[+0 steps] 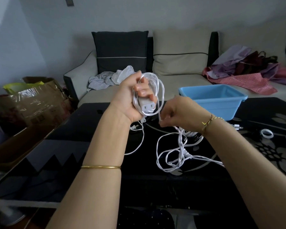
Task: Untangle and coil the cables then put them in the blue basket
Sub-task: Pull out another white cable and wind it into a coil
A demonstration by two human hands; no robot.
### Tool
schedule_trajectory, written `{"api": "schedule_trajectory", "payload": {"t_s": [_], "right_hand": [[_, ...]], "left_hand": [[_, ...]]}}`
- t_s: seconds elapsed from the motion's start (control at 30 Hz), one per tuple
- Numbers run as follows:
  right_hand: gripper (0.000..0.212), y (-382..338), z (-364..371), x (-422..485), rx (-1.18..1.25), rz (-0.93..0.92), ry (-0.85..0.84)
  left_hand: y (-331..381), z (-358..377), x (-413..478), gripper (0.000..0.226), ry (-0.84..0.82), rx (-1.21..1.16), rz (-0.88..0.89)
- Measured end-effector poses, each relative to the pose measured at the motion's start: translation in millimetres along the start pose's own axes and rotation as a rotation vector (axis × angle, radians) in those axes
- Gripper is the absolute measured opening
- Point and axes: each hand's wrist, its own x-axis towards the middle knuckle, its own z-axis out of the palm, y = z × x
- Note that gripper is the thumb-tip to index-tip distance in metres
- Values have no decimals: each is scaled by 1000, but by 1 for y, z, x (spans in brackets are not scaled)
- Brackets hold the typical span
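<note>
A sofa (pixel 180 80) is seen beyond the fingers, and a dark glossy surface (pixel 106 162) is spread below them. The blue basket (pixel 221 104) is set on that surface, beyond and to the right of the right hand's fingers (pixel 165 120); nothing can be seen inside it. Below those fingers a loose tangle (pixel 177 156) of white cable is left lying on the surface, its loops crossed and knotted, and one strand is led up from it toward them. A partly wound coil (pixel 155 83) of the same cable is held up by the left hand (pixel 130 96), whose fingers (pixel 143 92) are clenched round the loops and round the flat socket end (pixel 147 107). A strand is pinched by the right hand (pixel 180 113) just beside the coil. A two-pin plug (pixel 134 127) is seen on the surface below the left wrist.

Coiling is judged to be in hand, with untangling unfinished and the basket step not yet begun. For the next move, the pinched strand would need to be worked free of the knot and laid over the left fingers as a further loop, slack being fed gently so that the knot is not tightened.
</note>
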Motion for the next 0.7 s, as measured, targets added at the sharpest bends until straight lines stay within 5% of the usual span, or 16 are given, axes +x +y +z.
{"api": "schedule_trajectory", "payload": {"t_s": [0.07,0.17,0.37,0.47,0.7], "right_hand": [[12,-6,-8,3,-107,45,28],[10,1,-8,5,43,242,270],[17,-2,-4,-7,1077,460,596],[17,-4,-10,-16,1387,443,514],[11,-9,-25,-15,1941,388,18]], "left_hand": [[2,7,-4,36,-28,24,19],[8,18,-11,36,-61,13,47],[10,34,-25,36,-58,-11,72],[13,41,-32,36,-80,-21,92],[20,59,-47,33,-202,-87,120]]}}
